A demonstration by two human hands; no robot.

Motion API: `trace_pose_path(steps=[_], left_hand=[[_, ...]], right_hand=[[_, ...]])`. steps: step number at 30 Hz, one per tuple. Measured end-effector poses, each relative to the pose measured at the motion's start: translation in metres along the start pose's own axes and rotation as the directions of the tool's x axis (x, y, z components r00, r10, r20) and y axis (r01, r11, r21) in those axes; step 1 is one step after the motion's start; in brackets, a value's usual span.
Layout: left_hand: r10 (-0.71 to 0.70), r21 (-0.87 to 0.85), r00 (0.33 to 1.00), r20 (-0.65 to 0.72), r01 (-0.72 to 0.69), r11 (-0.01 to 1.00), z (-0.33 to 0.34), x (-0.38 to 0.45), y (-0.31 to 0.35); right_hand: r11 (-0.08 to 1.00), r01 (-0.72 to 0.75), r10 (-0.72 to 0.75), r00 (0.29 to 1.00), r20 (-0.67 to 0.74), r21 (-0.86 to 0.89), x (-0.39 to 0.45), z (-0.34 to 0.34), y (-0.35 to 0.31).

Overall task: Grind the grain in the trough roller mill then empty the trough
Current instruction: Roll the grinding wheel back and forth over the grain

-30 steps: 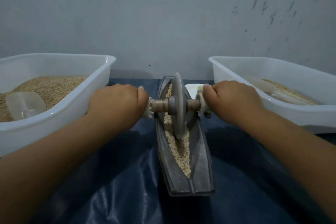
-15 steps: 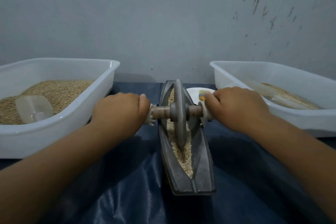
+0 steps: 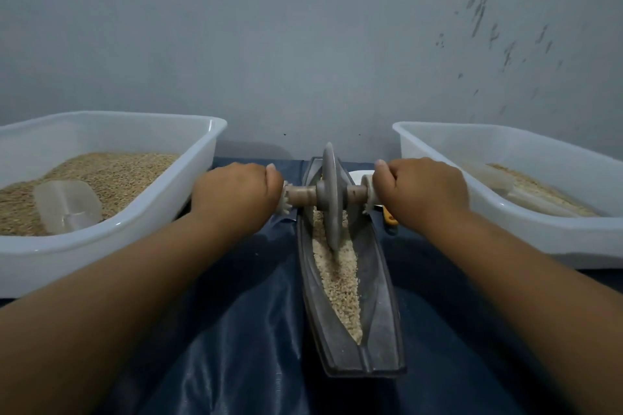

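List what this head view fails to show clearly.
- Axle handles: wrapped inside the left hand and right hand.
- White dish behind the trough: mostly hidden by the roller wheel and right hand.
- Yellow object: mostly under the right wrist.
- Left tub, right tub: cut off by frame edges.

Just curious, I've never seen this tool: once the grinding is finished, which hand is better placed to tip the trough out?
Probably the right hand: the tub beside it seems to hold ground grain. The left hand sits by the whole-grain tub. Both now grip the roller's axle.
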State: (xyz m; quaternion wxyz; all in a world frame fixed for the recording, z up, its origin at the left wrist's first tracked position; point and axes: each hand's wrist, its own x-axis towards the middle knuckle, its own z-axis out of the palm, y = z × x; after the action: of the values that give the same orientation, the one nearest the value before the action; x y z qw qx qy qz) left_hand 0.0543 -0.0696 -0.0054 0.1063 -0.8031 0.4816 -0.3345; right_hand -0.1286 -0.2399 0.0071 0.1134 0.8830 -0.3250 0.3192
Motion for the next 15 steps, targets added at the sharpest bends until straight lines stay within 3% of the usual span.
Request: trace_pose_path(steps=[5, 11, 15], left_hand=[[0.031, 0.025, 0.999, -0.010, -0.031, 0.999, -0.006, 0.023, -0.004], [0.197, 0.044, 0.980, -0.033, -0.195, 0.980, -0.028, -0.011, -0.004], [0.259, -0.025, 0.965, -0.037, -0.260, 0.965, -0.040, -0.046, -0.009]], right_hand=[[0.994, -0.089, 0.086, 0.995, 0.058, 0.059, 0.016, 0.015, 0.007], [0.984, -0.099, 0.043, 0.936, 0.349, 0.147, -0.018, -0.014, 0.017], [0.983, -0.084, 0.006, 0.905, 0.424, 0.164, -0.041, -0.050, 0.018]])
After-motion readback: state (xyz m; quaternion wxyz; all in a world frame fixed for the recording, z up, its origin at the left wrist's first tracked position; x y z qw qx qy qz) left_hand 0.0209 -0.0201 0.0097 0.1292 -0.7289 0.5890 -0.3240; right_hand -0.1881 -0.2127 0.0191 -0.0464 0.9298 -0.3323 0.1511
